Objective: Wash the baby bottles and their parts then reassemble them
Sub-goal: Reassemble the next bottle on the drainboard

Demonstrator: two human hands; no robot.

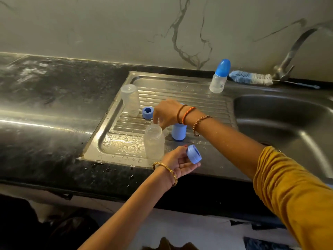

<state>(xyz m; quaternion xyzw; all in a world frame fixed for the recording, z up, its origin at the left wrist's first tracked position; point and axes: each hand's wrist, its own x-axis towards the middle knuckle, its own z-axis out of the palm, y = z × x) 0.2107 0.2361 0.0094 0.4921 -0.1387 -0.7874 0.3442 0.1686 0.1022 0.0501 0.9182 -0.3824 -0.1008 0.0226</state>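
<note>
Now the left hand [177, 162] holds a blue screw ring [194, 153] at its fingertips, just at three o'clock of an upright clear bottle [154, 140] on the wet drainboard [189, 94]. Her right hand [166, 112] reaches down, fingers pinching what looks like a clear teat [165, 131] beside a blue cap [178, 131]. At ten o'clock stand an upturned bottle [130, 100] and another ring [147, 112]; an assembled bottle [219, 76] stands at one o'clock.
</note>
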